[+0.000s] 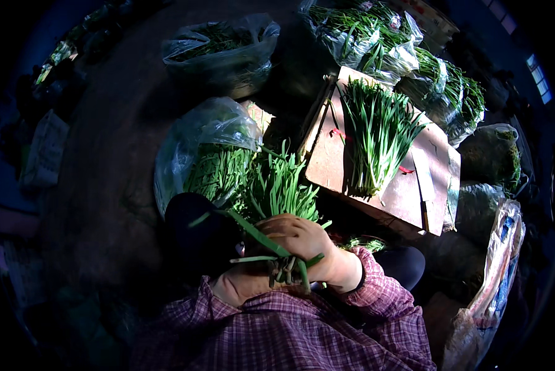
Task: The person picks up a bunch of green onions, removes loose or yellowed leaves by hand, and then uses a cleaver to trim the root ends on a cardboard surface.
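Head view: dim floor (104, 185) around a sunlit surface (438, 145) bearing a leafy bunch (379, 136) and knife (424, 176) | right hand (305, 238) curled around green stalks (283, 185) above the lap; left hand (256, 282) largely hidden, grip indeterminable | risk: crosswise leaf (262, 236) might slip free should the grip slacken

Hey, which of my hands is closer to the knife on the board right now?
Your right hand. It is left of the knife and closer to your body; your left hand is farther left, partly hidden.
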A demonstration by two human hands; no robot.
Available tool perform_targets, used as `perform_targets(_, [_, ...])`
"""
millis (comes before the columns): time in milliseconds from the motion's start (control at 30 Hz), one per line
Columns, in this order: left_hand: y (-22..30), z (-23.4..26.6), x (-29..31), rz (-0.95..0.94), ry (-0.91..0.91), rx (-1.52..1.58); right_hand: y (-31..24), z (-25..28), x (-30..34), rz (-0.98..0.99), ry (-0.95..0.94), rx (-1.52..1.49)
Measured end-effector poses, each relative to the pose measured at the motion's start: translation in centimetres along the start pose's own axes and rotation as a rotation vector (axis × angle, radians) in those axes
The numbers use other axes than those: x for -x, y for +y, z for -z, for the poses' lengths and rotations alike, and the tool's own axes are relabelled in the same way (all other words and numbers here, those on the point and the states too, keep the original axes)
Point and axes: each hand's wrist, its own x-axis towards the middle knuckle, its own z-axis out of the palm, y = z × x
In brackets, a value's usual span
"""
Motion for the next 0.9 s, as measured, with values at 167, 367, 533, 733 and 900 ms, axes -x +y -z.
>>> perform_targets(167, [1.0, -1.5, -4.1, 0.235, -0.368, 0.594, 2.1, -3.0, 2.9, 0.13, -0.125, 0.028])
perform_targets(367, [6.9, -4.3, -6.0, -0.113, -0.002, -0.355, -2.9, 2.2, 1.6, 0.042, -0.269, 0.493])
perform_targets(533, [8.9, -10.3, -10.9, -0.536, -0.105, -1.199, 0.4, 8.8, 2.5, -0.451, 0.344, 0.015])
perform_targets(733, [6.8, -13.0, -18.3, -0.506, -0.345, -1.183, 0.9, 12.9, -3.0, -0.615, 0.624, -0.217])
perform_targets(900, [6.9, -9.2, -23.6, -0.575, -0.412, -1.339, 4.7, 13.4, 0.0, -0.762, 0.605, -0.13])
